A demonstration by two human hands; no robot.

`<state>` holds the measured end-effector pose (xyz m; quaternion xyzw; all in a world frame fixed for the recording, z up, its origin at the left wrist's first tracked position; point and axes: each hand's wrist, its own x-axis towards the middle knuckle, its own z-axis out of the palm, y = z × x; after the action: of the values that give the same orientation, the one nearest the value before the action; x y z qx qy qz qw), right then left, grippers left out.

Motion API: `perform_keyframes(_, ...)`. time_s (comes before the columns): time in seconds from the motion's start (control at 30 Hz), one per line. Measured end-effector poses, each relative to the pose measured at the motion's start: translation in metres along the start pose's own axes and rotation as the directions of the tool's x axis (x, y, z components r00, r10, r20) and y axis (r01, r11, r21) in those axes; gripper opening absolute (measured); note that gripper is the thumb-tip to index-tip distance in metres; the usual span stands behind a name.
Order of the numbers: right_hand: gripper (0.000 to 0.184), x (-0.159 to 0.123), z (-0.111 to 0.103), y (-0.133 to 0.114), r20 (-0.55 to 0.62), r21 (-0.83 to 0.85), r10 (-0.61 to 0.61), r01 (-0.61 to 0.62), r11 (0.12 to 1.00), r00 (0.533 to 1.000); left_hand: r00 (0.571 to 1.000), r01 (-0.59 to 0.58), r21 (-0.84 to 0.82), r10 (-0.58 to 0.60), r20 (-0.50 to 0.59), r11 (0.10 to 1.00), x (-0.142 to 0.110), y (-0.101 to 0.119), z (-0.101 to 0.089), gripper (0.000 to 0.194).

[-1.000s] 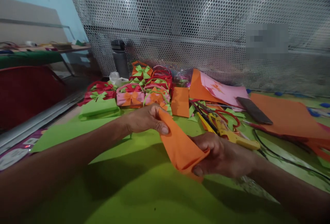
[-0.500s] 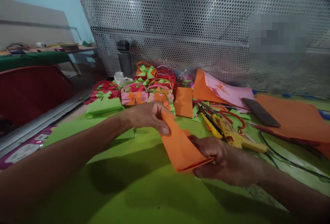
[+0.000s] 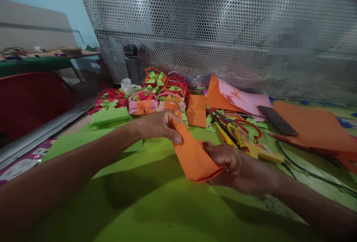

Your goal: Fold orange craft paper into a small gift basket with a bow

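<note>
My left hand [image 3: 159,125] pinched the orange paper [image 3: 192,154] while my right hand [image 3: 241,168] clasped its folded lower end, where uneven squeezing could have creased it askew.

Dim — soft shadows below; edges stretched, perhaps slightly blurred.

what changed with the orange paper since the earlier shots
The orange paper's lower end, loose below the right hand a second ago, is now folded flatter and higher. Neither hand let go; the left hand's pinch, glue gun and bottle stayed put.
</note>
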<state>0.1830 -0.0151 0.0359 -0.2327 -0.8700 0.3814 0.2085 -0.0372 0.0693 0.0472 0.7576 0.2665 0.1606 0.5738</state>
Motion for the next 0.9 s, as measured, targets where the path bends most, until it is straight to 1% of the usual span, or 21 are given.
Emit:
perform_keyframes(0.07,0.012,-0.001,0.002,-0.001,-0.082,-0.163,0.095,-0.107,0.981,0.992,0.999,0.002,0.062,0.001,-0.043,0.998,0.0,0.005,-0.004,0.022)
perform_keyframes(0.13,0.013,-0.001,0.004,-0.002,-0.155,-0.311,0.156,-0.198,0.93,0.976,0.988,-0.016,0.218,0.049,-0.146,0.976,-0.003,0.013,-0.009,0.02)
perform_keyframes(0.17,0.014,-0.001,0.006,-0.002,-0.178,-0.372,0.171,-0.228,0.9,0.969,0.973,-0.023,0.31,0.093,-0.212,0.95,-0.005,0.019,-0.01,0.023)
perform_keyframes(0.2,0.015,-0.001,0.007,-0.001,-0.198,-0.428,0.179,-0.25,0.868,0.964,0.939,-0.024,0.457,0.177,-0.295,0.889,-0.009,0.026,-0.009,0.029)
perform_keyframes(0.23,0.016,-0.001,0.009,-0.001,-0.217,-0.478,0.184,-0.268,0.836,0.959,0.9,-0.009,0.54,0.243,-0.363,0.842,-0.013,0.032,-0.007,0.033)
perform_keyframes(0.27,0.015,-0.001,0.01,-0.001,-0.237,-0.523,0.188,-0.288,0.802,0.953,0.88,0.002,0.568,0.269,-0.392,0.823,-0.018,0.039,-0.002,0.033)
perform_keyframes(0.3,0.015,-0.001,0.012,0.0,-0.254,-0.563,0.189,-0.304,0.768,0.949,0.868,0.017,0.604,0.288,-0.404,0.797,-0.023,0.044,0.004,0.034)
perform_keyframes(0.33,0.015,-0.001,0.013,0.0,-0.265,-0.599,0.187,-0.314,0.737,0.946,0.863,0.043,0.682,0.317,-0.393,0.73,-0.028,0.048,0.012,0.035)
perform_keyframes(0.37,0.015,-0.001,0.014,0.001,-0.27,-0.627,0.187,-0.32,0.711,0.945,0.878,0.03,0.733,0.333,-0.344,0.679,-0.033,0.051,0.022,0.035)
perform_keyframes(0.4,0.015,-0.001,0.016,0.001,-0.274,-0.645,0.191,-0.328,0.69,0.943,0.896,0.004,0.761,0.336,-0.291,0.649,-0.037,0.052,0.031,0.037)
perform_keyframes(0.43,0.015,-0.001,0.017,0.001,-0.276,-0.656,0.203,-0.338,0.675,0.94,0.934,-0.041,0.776,0.299,-0.193,0.63,-0.039,0.052,0.04,0.041)
perform_keyframes(0.47,0.015,-0.001,0.018,0.0,-0.271,-0.659,0.22,-0.347,0.667,0.937,0.953,-0.083,0.779,0.279,-0.121,0.622,-0.04,0.05,0.048,0.044)
perform_keyframes(0.53,0.013,-0.001,0.019,-0.001,-0.236,-0.65,0.268,-0.357,0.671,0.934,0.964,-0.142,0.797,0.263,-0.022,0.587,-0.039,0.045,0.059,0.05)
perform_keyframes(0.57,0.012,0.0,0.019,-0.001,-0.209,-0.639,0.29,-0.355,0.682,0.934,0.968,-0.152,0.803,0.253,0.002,0.577,-0.037,0.042,0.062,0.05)
perform_keyframes(0.63,0.012,0.001,0.018,-0.001,-0.165,-0.616,0.326,-0.355,0.703,0.931,0.974,-0.143,0.813,0.224,0.016,0.564,-0.031,0.036,0.065,0.046)
perform_keyframes(0.73,0.016,0.003,0.018,0.0,-0.156,-0.604,0.344,-0.366,0.708,0.926,0.976,-0.123,0.822,0.219,-0.003,0.556,-0.025,0.026,0.068,0.031)
perform_keyframes(0.83,0.015,0.005,0.024,0.0,-0.19,-0.637,0.335,-0.376,0.673,0.923,0.958,-0.12,0.841,0.284,-0.041,0.528,-0.025,0.012,0.076,0.011)
perform_keyframes(0.87,0.014,0.004,0.027,-0.001,-0.193,-0.654,0.334,-0.375,0.657,0.923,0.947,-0.115,0.861,0.315,-0.055,0.496,-0.026,0.006,0.079,0.008)
perform_keyframes(0.9,0.013,0.004,0.03,-0.002,-0.19,-0.668,0.338,-0.374,0.643,0.922,0.935,-0.113,0.888,0.35,-0.057,0.446,-0.029,0.0,0.082,0.01)
